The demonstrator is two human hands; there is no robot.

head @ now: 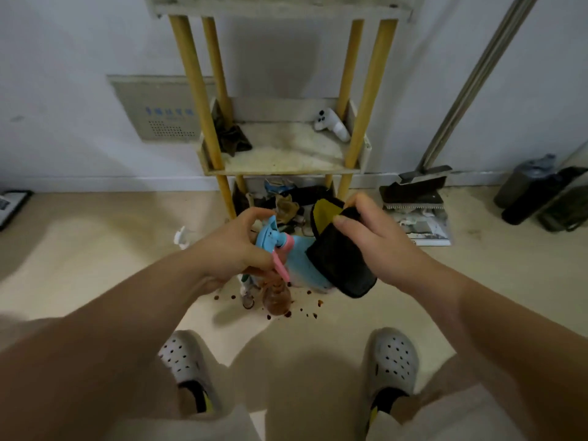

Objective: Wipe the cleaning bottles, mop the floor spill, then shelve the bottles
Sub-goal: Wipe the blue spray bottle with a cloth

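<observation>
My left hand (pixel 234 246) grips the blue trigger head of a light blue spray bottle (pixel 300 261) with a pink collar and lever, held tilted above the floor. My right hand (pixel 370 241) holds a dark cloth with a yellow inner side (pixel 339 264) pressed against the bottle's body. Below them a brown spill (pixel 276 302) with scattered drops lies on the beige floor, and a small bottle (pixel 246 292) stands at its left edge. A white spray bottle (pixel 332 124) lies on the middle shelf of the rack (pixel 283 160).
The yellow-legged rack stands against the white wall, with a dark rag (pixel 232 138) on its middle shelf and clutter on the bottom one. A dustpan with a long handle (pixel 416 189) leans at the right, dark containers (pixel 537 194) beyond it. My two grey clogs (pixel 391 364) stand near the spill.
</observation>
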